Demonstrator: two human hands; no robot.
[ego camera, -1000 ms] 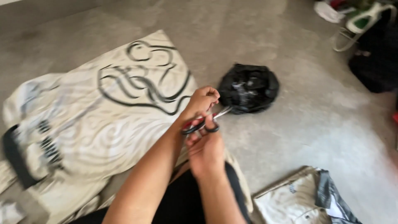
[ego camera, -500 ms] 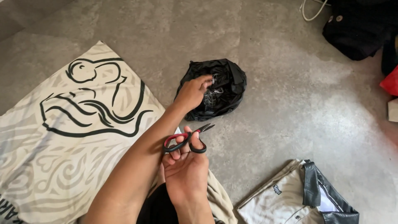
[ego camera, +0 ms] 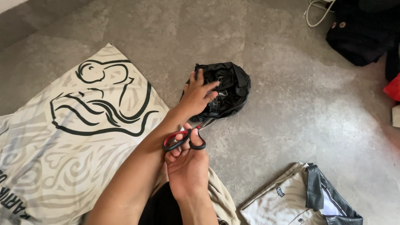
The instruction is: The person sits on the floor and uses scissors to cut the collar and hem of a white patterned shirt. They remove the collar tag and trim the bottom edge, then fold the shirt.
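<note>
- The grey concrete floor (ego camera: pixel 291 125) carries everything; there is no bench, so places go by its edges.
- A cream cloth with a black line drawing (ego camera: pixel 83 137) is spread over the floor's left side, reaching to the near edge.
- A dark bag (ego camera: pixel 362 33) sits in the far right corner, with a pale cord beside it.
- A folded pale shirt with a dark collar (ego camera: pixel 300 200) lies at the near right edge.
- A black plastic bag (ego camera: pixel 231 89), crumpled and bulging, sits near the floor's middle, just beyond the cloth's right edge.
- The left hand (ego camera: pixel 198 96) rests on the bag's left side, fingers spread and pressing into the plastic, not closed round it.
- The right hand (ego camera: pixel 187 166) is clamped on a pair of scissors (ego camera: pixel 185 139) with red-and-black handles, thumb and fingers through the loops. The blades point toward the bag and pass under the left wrist; I cannot tell whether they are parted.
- Risk, as I judge it: the blade tips lie very near the left wrist and fingers, so a slip on the slick plastic could nick skin, or pierce the bag and spill what it holds.
</note>
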